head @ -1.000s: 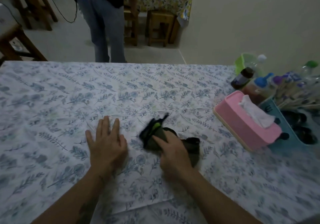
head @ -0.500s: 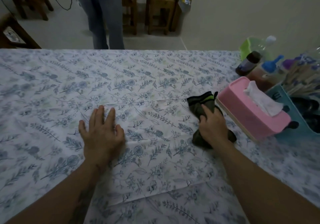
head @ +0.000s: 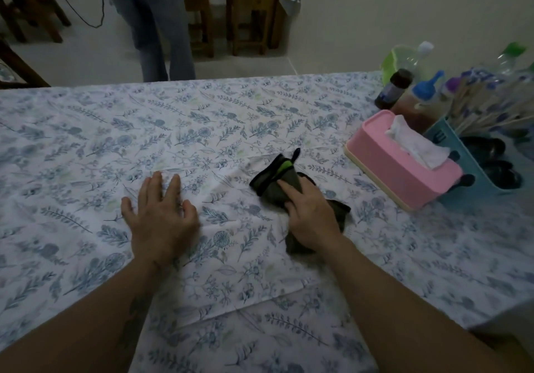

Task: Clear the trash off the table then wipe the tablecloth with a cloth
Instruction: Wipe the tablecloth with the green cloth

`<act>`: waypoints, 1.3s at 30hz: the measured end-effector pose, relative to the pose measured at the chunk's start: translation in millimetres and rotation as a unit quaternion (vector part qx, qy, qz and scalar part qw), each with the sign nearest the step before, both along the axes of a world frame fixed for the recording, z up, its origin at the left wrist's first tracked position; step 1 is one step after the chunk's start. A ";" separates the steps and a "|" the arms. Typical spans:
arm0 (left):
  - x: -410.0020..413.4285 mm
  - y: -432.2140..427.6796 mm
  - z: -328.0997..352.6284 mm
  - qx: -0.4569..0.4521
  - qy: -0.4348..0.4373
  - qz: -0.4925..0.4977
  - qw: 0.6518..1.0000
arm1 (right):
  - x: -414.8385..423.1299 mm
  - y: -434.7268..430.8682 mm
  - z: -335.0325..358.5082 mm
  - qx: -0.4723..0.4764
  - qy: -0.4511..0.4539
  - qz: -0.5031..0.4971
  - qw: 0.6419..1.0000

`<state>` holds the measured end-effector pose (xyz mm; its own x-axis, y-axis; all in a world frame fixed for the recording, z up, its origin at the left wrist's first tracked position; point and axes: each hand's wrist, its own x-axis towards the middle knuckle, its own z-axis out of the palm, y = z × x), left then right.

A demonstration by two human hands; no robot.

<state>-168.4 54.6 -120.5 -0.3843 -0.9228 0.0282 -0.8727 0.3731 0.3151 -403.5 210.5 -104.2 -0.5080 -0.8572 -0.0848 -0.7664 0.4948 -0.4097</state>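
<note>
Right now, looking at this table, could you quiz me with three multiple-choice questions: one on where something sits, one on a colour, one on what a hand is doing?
1. Where is the tissue box?
A. right of the dark cloth
B. left of the left hand
C. on the floor

2. What colour is the tissue box?
A. yellow
B. pink
C. black

3. What is the right hand doing?
A. hanging in the air
B. holding a bottle
C. pressing the dark cloth onto the tablecloth

Answers:
1. A, the box stands toward the table's right end, beyond the cloth.
2. B, its body is pink with a white tissue sticking out.
3. C, its palm and fingers lie on the cloth, while the left hand rests flat on the tablecloth.
</note>
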 end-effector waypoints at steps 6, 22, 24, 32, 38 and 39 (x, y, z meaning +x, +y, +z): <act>0.6 0.1 0.3 0.009 -0.001 -0.007 1.000 | -44.5 90.8 4.2 0.008 0.002 -0.194 0.981; -42.1 185.2 17.2 0.067 0.066 -0.002 0.996 | 62.0 123.7 25.8 0.036 -0.037 0.033 0.998; -38.9 196.6 10.0 0.055 0.025 -0.011 0.998 | 43.3 131.3 23.7 0.031 -0.022 0.049 0.998; -43.4 200.5 5.5 0.012 -0.008 0.006 1.000 | -80.0 225.8 11.1 0.006 -0.023 -0.100 0.995; -43.4 201.8 3.6 -0.001 0.004 0.007 1.000 | -151.6 310.4 9.1 -0.006 -0.025 -0.234 0.972; -43.3 201.6 3.1 -0.004 0.002 0.007 1.000 | -153.5 312.7 9.6 -0.009 -0.031 -0.239 0.971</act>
